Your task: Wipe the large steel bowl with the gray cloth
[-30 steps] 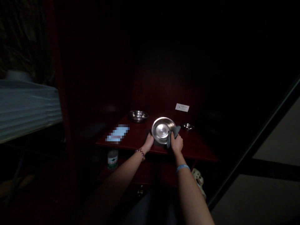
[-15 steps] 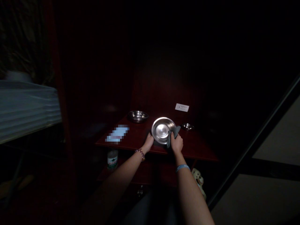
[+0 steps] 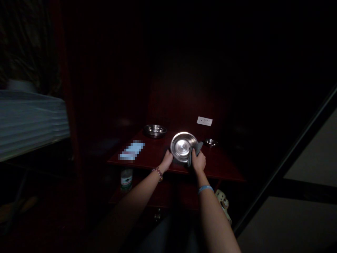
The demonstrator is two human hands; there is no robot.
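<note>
A shiny metal bowl (image 3: pixel 181 146) is held up above the front of the dark red shelf (image 3: pixel 223 163), its inside tilted toward me. My left hand (image 3: pixel 166 160) grips the bowl's left rim; most of its fingers are hidden behind the bowl. On the right side, my right hand (image 3: pixel 198 161) is closed on a grey cloth (image 3: pixel 190 157), which is folded over the rim and pressed against the bowl. Farther back on the left sits another metal bowl (image 3: pixel 155 131), which looks stacked. A smaller metal dish (image 3: pixel 211 142) rests to the right.
A blurred-out light blue item (image 3: pixel 132 150) lies on the shelf's left. Below are a labelled bottle (image 3: pixel 126 180) and a pale clog with holes (image 3: pixel 223 203). A white socket plate (image 3: pixel 204 121) is on the back panel. Pale ridged material (image 3: pixel 31 121) stands at far left.
</note>
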